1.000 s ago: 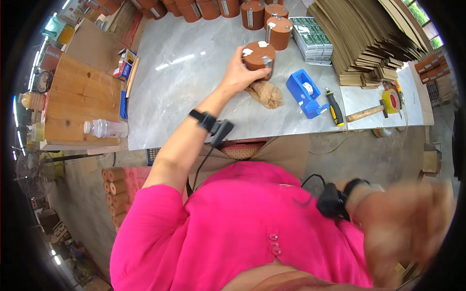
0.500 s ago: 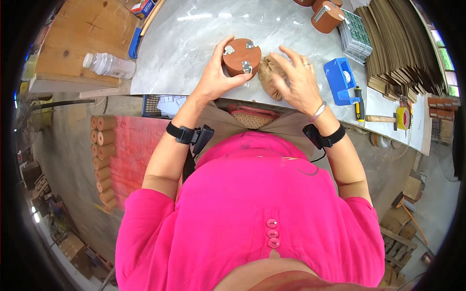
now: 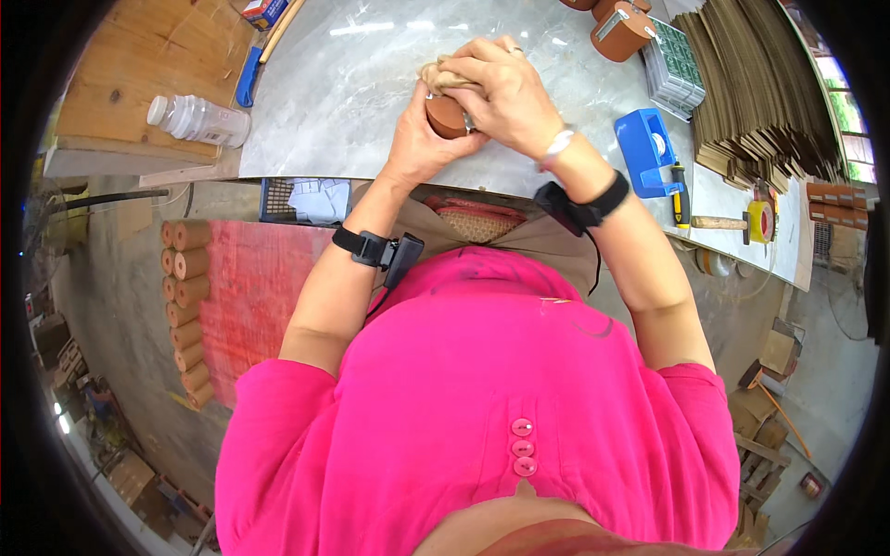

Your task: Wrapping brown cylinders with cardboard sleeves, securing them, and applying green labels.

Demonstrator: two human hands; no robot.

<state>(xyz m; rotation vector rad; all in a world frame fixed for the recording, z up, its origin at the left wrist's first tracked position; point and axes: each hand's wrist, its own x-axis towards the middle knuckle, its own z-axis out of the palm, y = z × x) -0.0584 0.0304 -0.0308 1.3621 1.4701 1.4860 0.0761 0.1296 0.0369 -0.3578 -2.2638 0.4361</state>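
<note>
My left hand (image 3: 422, 134) grips a short reddish-brown cylinder (image 3: 446, 116) from its left and near side, above the grey table. Metal tabs show on the cylinder's top in part. In my right hand (image 3: 501, 88) is a crumpled tan cloth (image 3: 447, 78), pressed against the far side of the cylinder's top. The fingers of that hand wrap over the cloth, and they hide much of the cylinder's right side.
On the grey table (image 3: 334, 93), a blue tape dispenser (image 3: 640, 153), a yellow-black screwdriver (image 3: 681, 196) and a hammer (image 3: 721, 222) lie to the right. Cardboard sheets (image 3: 742, 93) and more brown cylinders (image 3: 621, 35) stand beyond. A plastic bottle (image 3: 199, 120) lies at left.
My right hand has picked the cloth up from the table and carried it left onto the cylinder's top. My left hand still holds the cylinder.
</note>
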